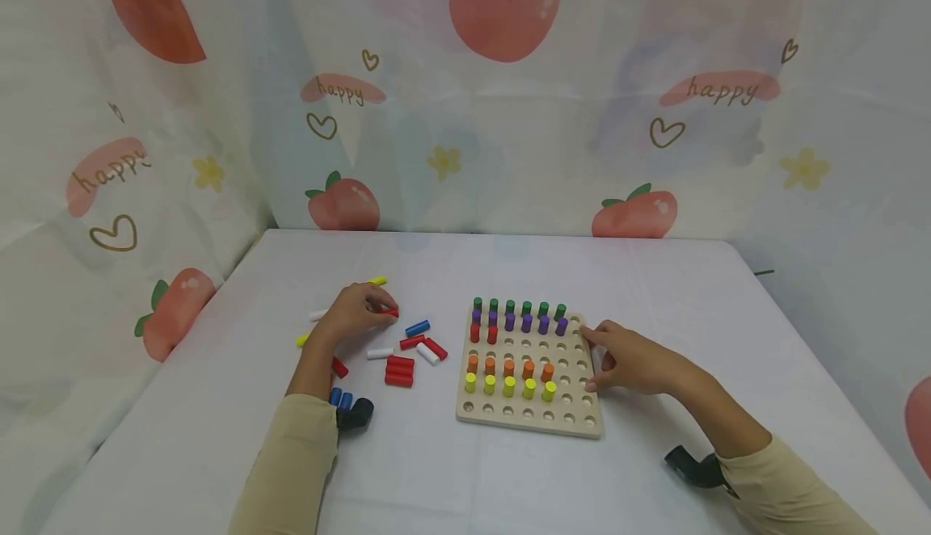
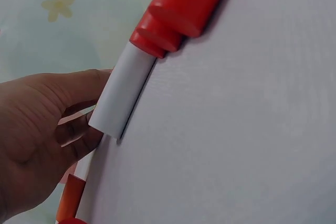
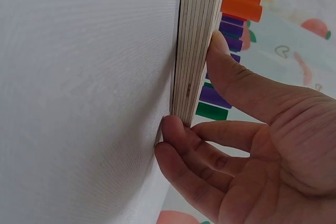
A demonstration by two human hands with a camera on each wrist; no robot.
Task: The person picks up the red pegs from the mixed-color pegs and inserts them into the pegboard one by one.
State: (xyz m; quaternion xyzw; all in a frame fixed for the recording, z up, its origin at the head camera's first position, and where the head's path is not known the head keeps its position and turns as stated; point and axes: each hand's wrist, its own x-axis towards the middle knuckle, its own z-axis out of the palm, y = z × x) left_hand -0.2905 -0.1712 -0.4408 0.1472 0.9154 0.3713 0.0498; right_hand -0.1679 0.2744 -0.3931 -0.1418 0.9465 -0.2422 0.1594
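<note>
On the left of the table, my left hand point(image 1: 358, 311) pinches a red peg point(image 1: 390, 312) between thumb and fingers. That peg is hidden in the left wrist view, where a white peg point(image 2: 122, 90) lies in front of the left hand point(image 2: 47, 124). My right hand point(image 1: 627, 357) grips the right edge of a wooden pegboard point(image 1: 509, 418). In the right wrist view, the right thumb lies along the board's top edge and the curled fingers rest against its side point(image 3: 197, 51). Rows of green, purple, orange and yellow pegs point(image 1: 509, 387) stand in the board, plus two red pegs point(image 1: 483, 333).
Loose pegs lie between the left hand and the board: a blue peg point(image 1: 418, 328), white pegs point(image 1: 427, 353) and a stack of red pegs point(image 1: 399, 372). Blue pegs point(image 1: 340, 398) lie by the left forearm, a yellow peg point(image 1: 377, 280) beyond the hand. A patterned curtain point(image 1: 509, 139) encloses the table.
</note>
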